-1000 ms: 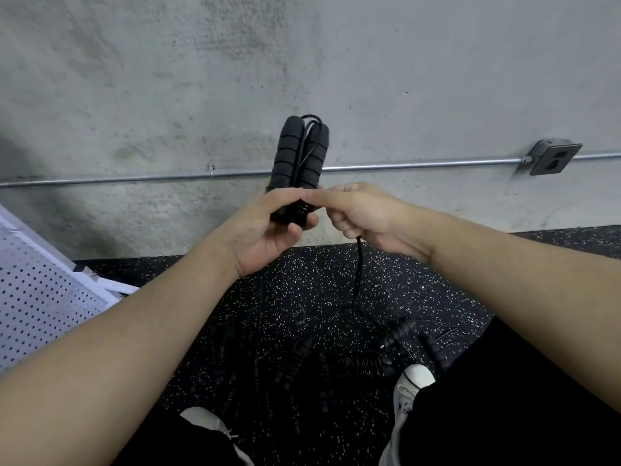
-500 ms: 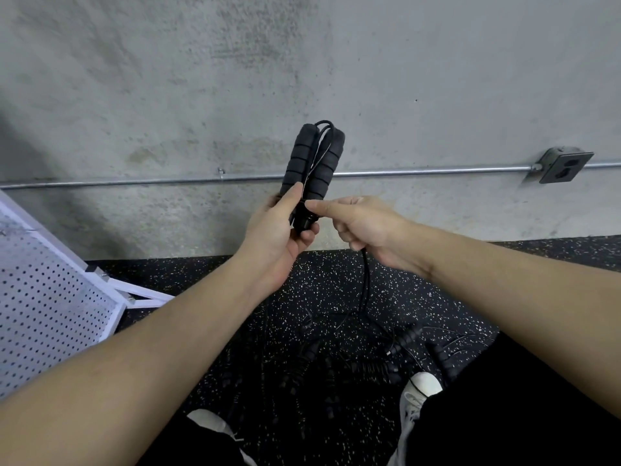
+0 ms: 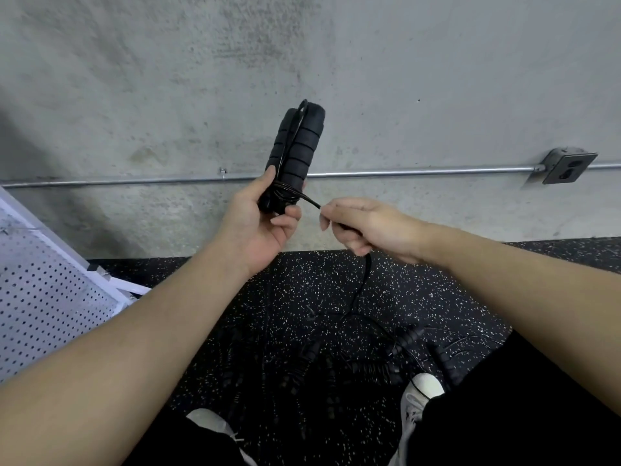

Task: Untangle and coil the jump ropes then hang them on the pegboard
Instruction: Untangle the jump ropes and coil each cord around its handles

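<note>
Head view: both hands raised before a concrete wall.
Left hand (image 3: pixel 260 223): grips two upright foam handles (image 3: pixel 295 153), cord wound round them.
Right hand (image 3: pixel 366 225): pinches the cord (image 3: pixel 311 200).
Floor (image 3: pixel 420 297): tangled jump ropes (image 3: pixel 379 358).
Pegboard (image 3: pixel 43 297): lower left.

Matt ribbed foam handles (image 3: pixel 295 153) and a thin glossy cord (image 3: pixel 361 284) before a rough concrete wall (image 3: pixel 403 79); below it, speckled rubber floor (image 3: pixel 319 284); along it, a smooth metal pipe (image 3: pixel 420 172).

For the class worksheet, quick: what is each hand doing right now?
Left hand: grips the paired rope handles.
Right hand: pinches the cord.
</note>
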`<state>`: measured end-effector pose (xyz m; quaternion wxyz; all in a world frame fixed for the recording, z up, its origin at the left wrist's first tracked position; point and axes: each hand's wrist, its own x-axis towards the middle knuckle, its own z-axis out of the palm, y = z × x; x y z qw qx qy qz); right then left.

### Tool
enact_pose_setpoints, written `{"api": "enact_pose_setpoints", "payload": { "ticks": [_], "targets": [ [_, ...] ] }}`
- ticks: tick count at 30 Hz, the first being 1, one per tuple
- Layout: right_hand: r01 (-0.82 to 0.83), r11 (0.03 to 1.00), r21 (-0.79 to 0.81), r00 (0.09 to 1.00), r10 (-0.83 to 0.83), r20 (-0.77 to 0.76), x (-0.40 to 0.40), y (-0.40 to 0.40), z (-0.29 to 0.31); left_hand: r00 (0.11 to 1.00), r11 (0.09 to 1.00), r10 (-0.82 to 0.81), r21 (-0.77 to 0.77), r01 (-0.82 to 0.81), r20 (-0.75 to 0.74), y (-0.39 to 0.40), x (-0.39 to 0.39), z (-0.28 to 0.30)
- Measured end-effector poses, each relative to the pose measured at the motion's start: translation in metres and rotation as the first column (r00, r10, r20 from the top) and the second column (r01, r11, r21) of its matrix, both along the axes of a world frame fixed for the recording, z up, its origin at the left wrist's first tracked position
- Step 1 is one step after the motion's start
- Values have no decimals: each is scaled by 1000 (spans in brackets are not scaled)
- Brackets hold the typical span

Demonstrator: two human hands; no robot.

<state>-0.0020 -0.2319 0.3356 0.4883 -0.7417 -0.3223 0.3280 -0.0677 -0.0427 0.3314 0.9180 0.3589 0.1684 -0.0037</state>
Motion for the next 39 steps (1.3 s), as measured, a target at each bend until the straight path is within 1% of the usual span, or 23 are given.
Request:
{"api": "enact_pose_setpoints", "payload": {
  "ticks": [2, 3, 6, 7, 8, 10, 12, 14, 15, 17, 18, 20, 21, 22, 25, 26, 28, 31, 33, 35, 36, 38, 39],
  "targets": [
    [0, 997, -74, 998, 5, 67, 4, -6, 1, 999, 999, -47, -11, 48, 21, 1, -1, 1],
    [-19, 996, -84, 998, 24, 57, 6, -9, 2, 998, 998, -62, -11, 62, 31, 1, -2, 2],
    [-94, 994, -54, 993, 90, -70, 11, -15, 2, 995, 996, -73, -36, 76, 74, 0, -3, 6],
    [-95, 994, -62, 993, 90, -75, 11, -16, 3, 992, 995, -87, -42, 91, 90, 1, -4, 7],
    [-88, 992, -87, 995, 84, -50, 12, -16, 2, 988, 991, -120, -46, 125, 102, 2, -5, 7],
    [-46, 985, -166, 997, 57, 57, 13, -17, 1, 969, 973, -222, -37, 227, 106, 0, -7, 7],
    [14, 974, -224, 988, 20, 151, 14, -19, -1, 949, 952, -306, 22, 305, 71, -4, -8, 3],
    [73, 971, -230, 982, -30, 185, 16, -21, 0, 930, 927, -366, 98, 363, 17, -8, -9, 0],
    [94, 974, -205, 979, -52, 199, 17, -22, 2, 919, 909, -395, 138, 393, -12, -10, -10, -2],
    [89, 986, -140, 965, -51, 257, 17, -27, 8, 892, 866, -447, 220, 450, -63, -14, -13, -6],
    [85, 986, -141, 959, -42, 281, 18, -30, 9, 878, 841, -472, 258, 475, -77, -16, -15, -7],
    [111, 964, -240, 961, -43, 273, 21, -35, 10, 842, 774, -532, 349, 529, -96, -18, -17, -8],
    [120, 946, -301, 965, -40, 259, 21, -34, 10, 813, 718, -571, 410, 562, -114, -19, -19, -8],
    [100, 940, -326, 969, -18, 245, 23, -32, 8, 782, 650, -607, 476, 592, -143, -20, -19, -8],
    [26, 912, -410, 952, 103, 289, 26, -23, 9, 715, 448, -648, 628, 637, -264, -24, -22, -6],
    [4, 900, -436, 948, 135, 288, 27, -21, 9, 707, 406, -644, 653, 639, -291, -27, -23, -6],
    [16, 890, -456, 940, 142, 309, 28, -21, 12, 716, 358, -626, 703, 615, -308, -31, -24, -6],
    [129, 895, -427, 934, 36, 356, 27, -19, 15, 733, 257, -587, 779, 571, -344, -31, -20, -9],
    [178, 902, -394, 926, -18, 378, 25, -14, 15, 731, 192, -570, 804, 562, -375, -32, -19, -11],
    [198, 905, -377, 917, -36, 397, 22, -7, 15, 724, 159, -563, 808, 568, -398, -32, -18, -13],
    [212, 906, -367, 910, -46, 412, 20, -4, 16, 730, 159, -550, 807, 568, -406, -32, -16, -14],
    [243, 908, -340, 897, -77, 435, 16, 3, 17, 756, 190, -509, 803, 565, -411, -28, -14, -16],
    [245, 914, -324, 893, -83, 443, 13, 5, 17, 768, 223, -492, 793, 566, -410, -26, -13, -17]
  ]
}}
